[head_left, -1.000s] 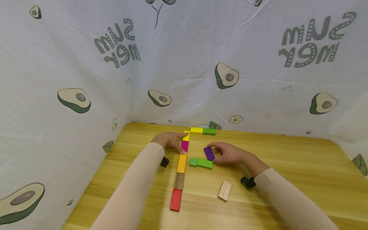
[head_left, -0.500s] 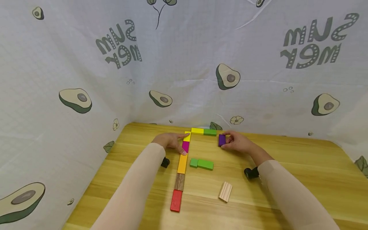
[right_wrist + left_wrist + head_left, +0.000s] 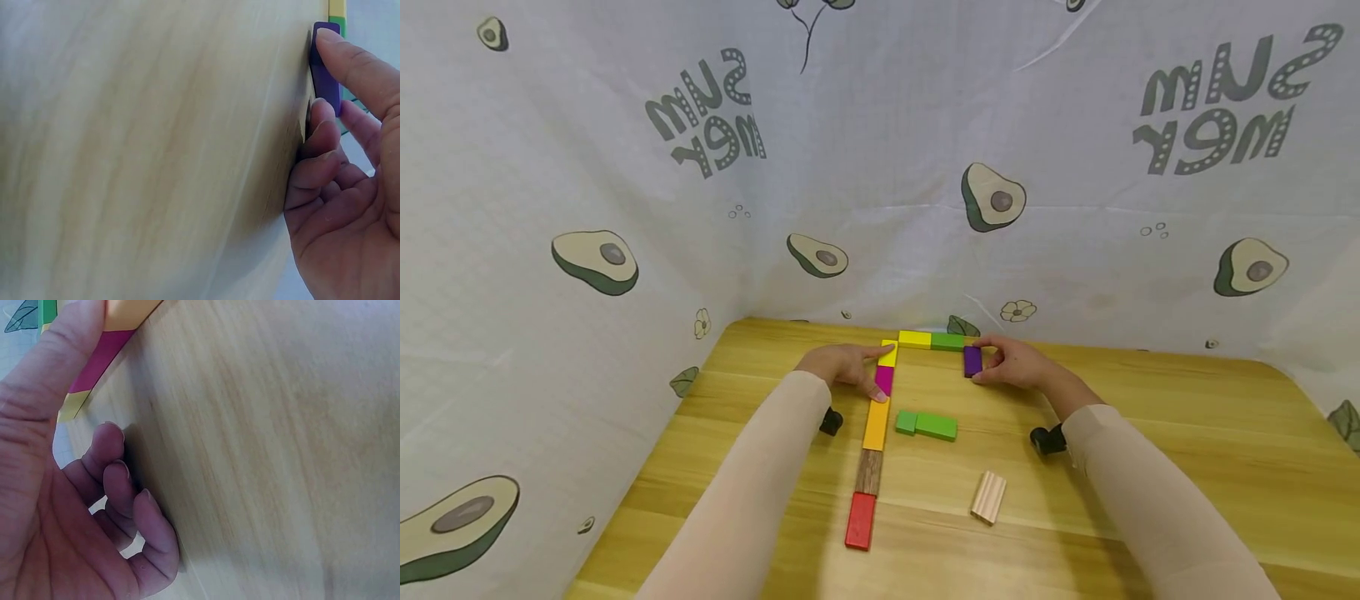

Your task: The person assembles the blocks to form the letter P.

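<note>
A purple block (image 3: 972,362) is pinched between the thumb and a finger of my right hand (image 3: 1015,365), near the right end of a dark green block (image 3: 947,342). My left hand (image 3: 846,368) rests beside the column of blocks, its index finger on a yellow block (image 3: 887,360) and its thumb at the top of an orange block (image 3: 876,427). Between those two lies a magenta block (image 3: 884,382). The left wrist view shows the other left fingers (image 3: 150,531) loosely bent, with nothing in them. Another yellow block (image 3: 915,340) adjoins the dark green one.
The column continues toward me with a brown block (image 3: 868,472) and a red block (image 3: 860,521). Inside lie a small green block (image 3: 906,422) and a longer light green block (image 3: 936,427). A ridged pale wooden block (image 3: 988,497) lies apart. A patterned curtain (image 3: 880,192) stands behind the table.
My right hand has carried the purple block away from the light green block, to the far right and then slightly left toward the dark green block. The left hand has stayed in place.
</note>
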